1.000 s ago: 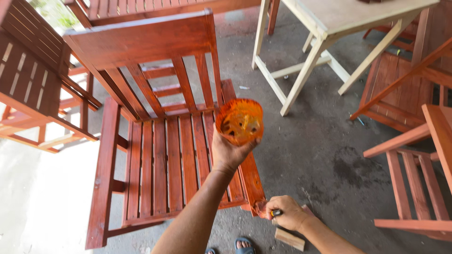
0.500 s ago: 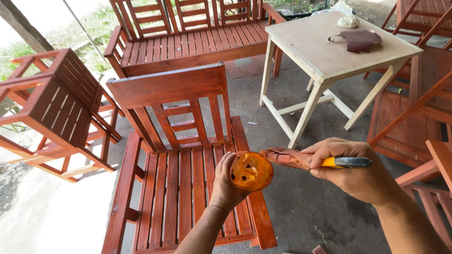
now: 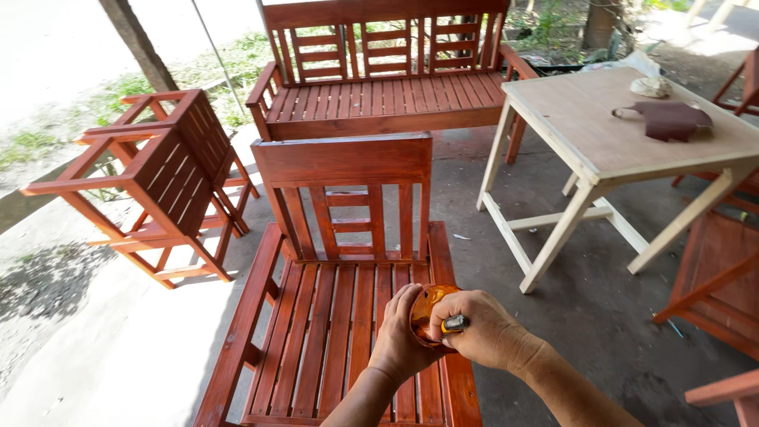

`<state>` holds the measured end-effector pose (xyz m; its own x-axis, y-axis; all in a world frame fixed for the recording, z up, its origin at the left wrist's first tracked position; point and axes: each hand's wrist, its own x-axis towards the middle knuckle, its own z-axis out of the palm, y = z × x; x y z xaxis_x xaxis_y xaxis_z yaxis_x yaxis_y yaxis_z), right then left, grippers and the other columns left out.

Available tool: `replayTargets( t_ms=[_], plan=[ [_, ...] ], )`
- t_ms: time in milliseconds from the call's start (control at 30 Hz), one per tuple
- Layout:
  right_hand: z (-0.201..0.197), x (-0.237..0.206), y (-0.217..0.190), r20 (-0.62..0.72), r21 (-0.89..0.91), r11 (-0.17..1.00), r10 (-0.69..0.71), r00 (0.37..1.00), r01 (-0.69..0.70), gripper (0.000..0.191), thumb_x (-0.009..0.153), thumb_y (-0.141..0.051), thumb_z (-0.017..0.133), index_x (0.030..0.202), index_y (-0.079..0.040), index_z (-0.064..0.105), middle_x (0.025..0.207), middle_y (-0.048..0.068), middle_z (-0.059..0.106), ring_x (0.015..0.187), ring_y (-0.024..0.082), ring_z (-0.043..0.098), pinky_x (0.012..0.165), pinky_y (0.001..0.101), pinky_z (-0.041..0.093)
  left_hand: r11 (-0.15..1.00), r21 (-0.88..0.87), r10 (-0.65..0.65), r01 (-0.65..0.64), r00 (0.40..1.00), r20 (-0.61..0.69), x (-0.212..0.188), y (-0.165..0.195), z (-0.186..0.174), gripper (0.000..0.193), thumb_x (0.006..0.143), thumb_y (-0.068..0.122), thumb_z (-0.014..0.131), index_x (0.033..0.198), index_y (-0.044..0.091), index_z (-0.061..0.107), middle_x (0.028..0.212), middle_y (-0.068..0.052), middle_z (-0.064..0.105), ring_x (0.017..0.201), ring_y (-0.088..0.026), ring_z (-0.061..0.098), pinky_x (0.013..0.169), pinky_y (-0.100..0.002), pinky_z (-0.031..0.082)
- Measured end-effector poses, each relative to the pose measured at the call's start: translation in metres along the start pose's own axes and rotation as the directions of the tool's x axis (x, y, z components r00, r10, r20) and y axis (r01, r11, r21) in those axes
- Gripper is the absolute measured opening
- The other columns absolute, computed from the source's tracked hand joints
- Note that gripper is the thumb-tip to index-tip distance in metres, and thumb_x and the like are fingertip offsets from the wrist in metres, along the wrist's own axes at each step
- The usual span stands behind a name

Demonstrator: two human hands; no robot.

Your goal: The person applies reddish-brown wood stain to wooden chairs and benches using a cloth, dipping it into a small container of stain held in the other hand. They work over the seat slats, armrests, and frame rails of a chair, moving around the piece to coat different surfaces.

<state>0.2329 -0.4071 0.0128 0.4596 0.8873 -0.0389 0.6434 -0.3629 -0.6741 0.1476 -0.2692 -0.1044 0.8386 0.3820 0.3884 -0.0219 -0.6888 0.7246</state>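
Observation:
My left hand (image 3: 399,336) grips a small orange see-through plastic cup (image 3: 431,311), stained red-brown inside, over the right side of a red-brown slatted wooden chair (image 3: 340,316). My right hand (image 3: 486,328) is closed around a brush with a metal band and yellow handle (image 3: 455,323). The brush end points into the cup's mouth and its bristles are hidden. Both hands touch at the cup.
A red-brown slatted bench (image 3: 379,87) stands behind the chair. Another red-brown chair (image 3: 162,182) lies tipped on its side at left. An unpainted wooden table (image 3: 624,150) with a dark cloth (image 3: 668,119) stands at right. More red-brown furniture parts (image 3: 715,285) sit at far right.
My right hand picked the brush up from the ground, raised it and has now brought it into the cup. The view tilted up, showing the bench and table.

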Motion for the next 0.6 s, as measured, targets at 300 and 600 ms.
replayTargets(
  t_ms=[300, 600],
  plan=[
    [0.03, 0.034, -0.035, 0.084, -0.048, 0.999, -0.001, 0.996, 0.005, 0.011, 0.075, -0.001, 0.074, 0.076, -0.011, 0.075, 0.082, -0.002, 0.076, 0.08, 0.016, 0.075, 0.075, 0.0314, 0.062, 0.995, 0.019, -0.092, 0.095, 0.99, -0.106, -0.025, -0.031, -0.034, 0.116, 0.057, 0.041, 0.101, 0.148, 0.01, 0.037, 0.153, -0.017, 0.042, 0.143, -0.037, 0.04, 0.114, -0.047, 0.043],
    [0.081, 0.075, -0.092, 0.164, -0.027, 0.997, -0.065, 0.984, 0.071, 0.011, 0.074, 0.0, 0.075, 0.076, -0.011, 0.075, 0.082, 0.001, 0.075, 0.08, 0.019, 0.076, 0.074, 0.0335, 0.062, 0.976, 0.028, -0.211, 0.217, 0.967, -0.144, -0.055, -0.076, -0.099, 0.116, 0.058, 0.043, 0.101, 0.148, 0.012, 0.035, 0.153, -0.014, 0.041, 0.143, -0.034, 0.041, 0.114, -0.046, 0.044]
  ],
)
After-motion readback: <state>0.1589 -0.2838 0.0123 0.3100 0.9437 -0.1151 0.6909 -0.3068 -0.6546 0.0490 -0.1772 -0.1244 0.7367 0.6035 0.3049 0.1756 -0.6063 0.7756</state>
